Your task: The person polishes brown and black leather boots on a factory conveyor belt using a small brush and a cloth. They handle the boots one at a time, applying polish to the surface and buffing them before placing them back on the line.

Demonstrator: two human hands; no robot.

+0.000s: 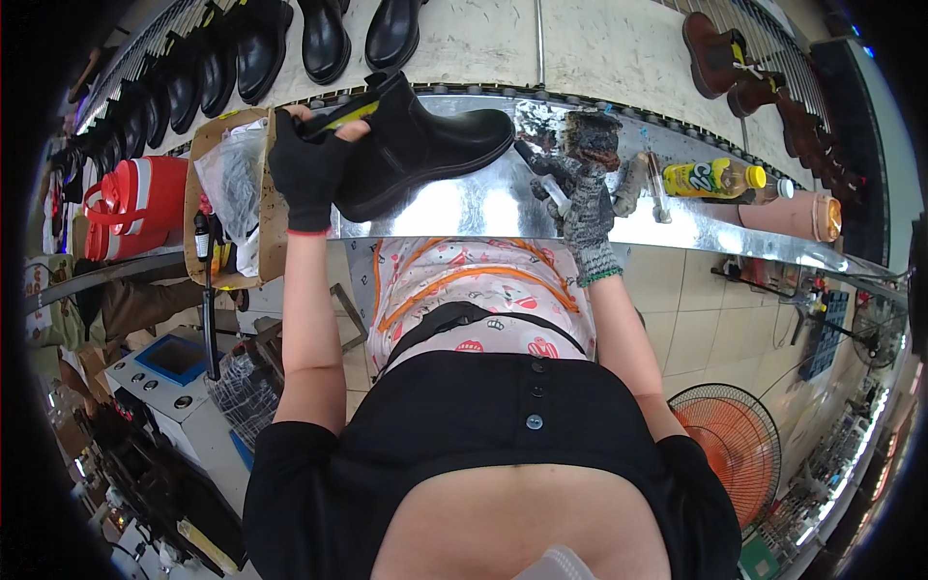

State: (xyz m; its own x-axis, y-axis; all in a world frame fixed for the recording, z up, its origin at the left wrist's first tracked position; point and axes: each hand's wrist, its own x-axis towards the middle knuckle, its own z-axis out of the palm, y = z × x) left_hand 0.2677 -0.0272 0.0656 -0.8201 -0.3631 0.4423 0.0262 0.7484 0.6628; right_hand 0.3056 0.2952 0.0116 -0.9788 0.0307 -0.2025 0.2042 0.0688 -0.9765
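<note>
My left hand (307,174), in a black fingerless glove, is closed on the top of a black ankle boot (425,135). The boot lies tilted over the metal ledge, its toe pointing right, with yellow showing at its opening. My right hand (586,217) wears a grey knitted glove and is closed around a slim tool (553,189) with a dark end and a pale, clear-looking part. I cannot tell the tool's exact kind. Its dark tip is close to the boot's toe. Just beyond my right hand, a dark, stained block (592,137) sits on the ledge.
Black boots (261,53) line the conveyor at the left; brown boots (715,58) stand at its right. A cardboard box (274,208) holding plastic and a red jug (135,208) are at left. A yellow bottle (710,179) and pink tumbler (793,217) lie right. An orange fan (725,445) stands below.
</note>
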